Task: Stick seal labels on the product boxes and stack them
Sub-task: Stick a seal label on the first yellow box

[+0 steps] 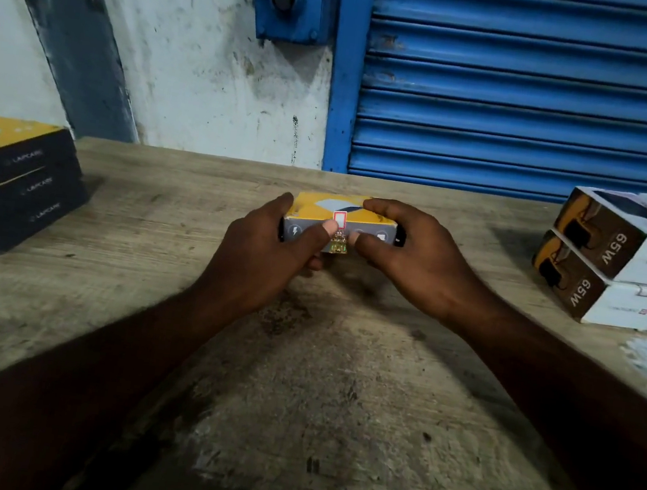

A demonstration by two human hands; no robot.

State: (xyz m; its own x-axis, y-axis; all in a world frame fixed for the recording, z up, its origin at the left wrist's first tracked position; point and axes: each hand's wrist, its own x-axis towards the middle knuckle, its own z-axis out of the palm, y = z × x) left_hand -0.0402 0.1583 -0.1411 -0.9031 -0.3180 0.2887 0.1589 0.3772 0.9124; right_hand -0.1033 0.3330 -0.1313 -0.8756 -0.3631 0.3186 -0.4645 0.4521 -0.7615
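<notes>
Left hand (268, 245) and right hand (415, 257) gripped a box (318, 207) near the desk's (298, 365) far edge, thumbs at its label (339, 220) — firm, even pressing across the seam would likely seal best.

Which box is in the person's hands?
The yellow box in the middle, gripped by the left hand and right hand; the dark stack at left and white stack at right sit untouched.

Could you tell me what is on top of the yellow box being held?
A red-bordered seal label wraps the top front edge of the yellow box. The left hand and right hand grip its ends, hiding the top corners.
</notes>
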